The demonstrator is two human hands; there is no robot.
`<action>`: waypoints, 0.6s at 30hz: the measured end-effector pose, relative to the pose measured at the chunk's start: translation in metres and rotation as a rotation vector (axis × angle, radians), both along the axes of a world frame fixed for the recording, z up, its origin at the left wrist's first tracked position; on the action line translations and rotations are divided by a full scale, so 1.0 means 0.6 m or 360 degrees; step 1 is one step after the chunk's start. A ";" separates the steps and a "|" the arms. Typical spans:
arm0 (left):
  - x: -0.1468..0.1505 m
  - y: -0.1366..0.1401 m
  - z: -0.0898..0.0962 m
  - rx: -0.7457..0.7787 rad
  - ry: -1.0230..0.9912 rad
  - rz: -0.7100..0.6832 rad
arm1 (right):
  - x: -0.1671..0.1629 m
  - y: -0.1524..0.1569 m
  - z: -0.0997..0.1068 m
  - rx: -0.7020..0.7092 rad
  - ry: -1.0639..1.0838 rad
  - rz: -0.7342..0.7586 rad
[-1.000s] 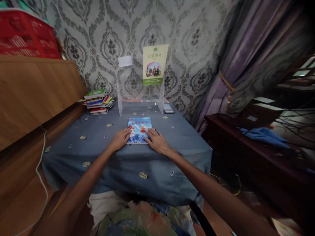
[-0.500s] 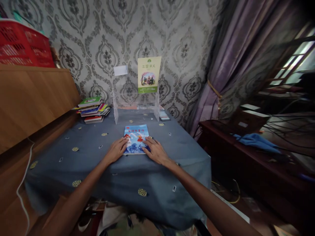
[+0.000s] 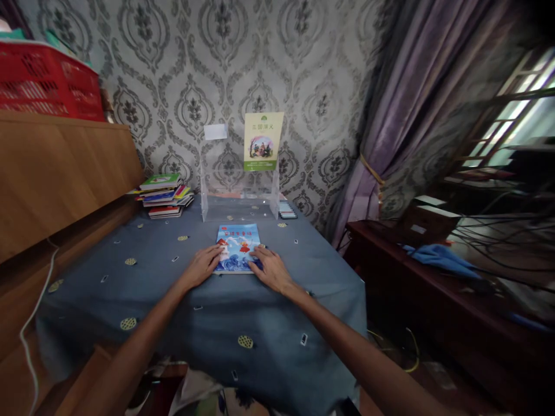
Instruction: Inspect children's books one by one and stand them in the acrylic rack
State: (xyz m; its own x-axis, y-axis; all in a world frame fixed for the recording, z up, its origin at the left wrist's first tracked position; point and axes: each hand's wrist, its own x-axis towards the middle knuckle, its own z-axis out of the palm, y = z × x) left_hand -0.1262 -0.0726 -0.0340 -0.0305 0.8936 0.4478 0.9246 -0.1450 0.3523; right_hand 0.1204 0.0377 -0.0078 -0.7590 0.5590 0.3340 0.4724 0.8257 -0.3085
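Observation:
A picture book with a blue cover, red title characters and a small red figure lies closed and flat on the cloth-covered table. My left hand rests at its left edge, fingertips on the cover, fingers stretched out. At the opposite edge lies my right hand, its fingers also extended and lying flat over the cover's border. Behind the book stands a clear acrylic stand. A yellow-green book is upright at the stand's upper right, and a blank white label is at its upper left.
A stack of books sits at the table's back left beside a wooden cabinet, with a red basket on top. The blue tablecloth hangs over the front edge. Rightward are a purple curtain and a dark red bench.
The camera view has shifted slightly, so the scene sits a little differently in the frame. Both hands keep their place on the picture book, which has not visibly moved on the table.

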 end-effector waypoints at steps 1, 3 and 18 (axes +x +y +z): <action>0.000 -0.001 0.001 -0.0001 -0.0017 -0.0011 | 0.000 0.000 0.000 -0.0004 0.0009 -0.0002; 0.001 -0.003 0.005 -0.0001 -0.0050 -0.0029 | 0.000 -0.001 -0.001 -0.0012 0.0002 -0.0004; 0.011 -0.019 0.038 -0.0055 -0.0181 0.0000 | 0.006 -0.006 0.000 -0.0025 0.0016 0.0072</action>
State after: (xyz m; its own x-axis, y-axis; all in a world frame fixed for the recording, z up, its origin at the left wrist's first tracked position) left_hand -0.1196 -0.0841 -0.0110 -0.0796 0.9085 0.4101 0.8782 -0.1307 0.4600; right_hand 0.1241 0.0338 -0.0081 -0.7800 0.5296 0.3332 0.4316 0.8410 -0.3263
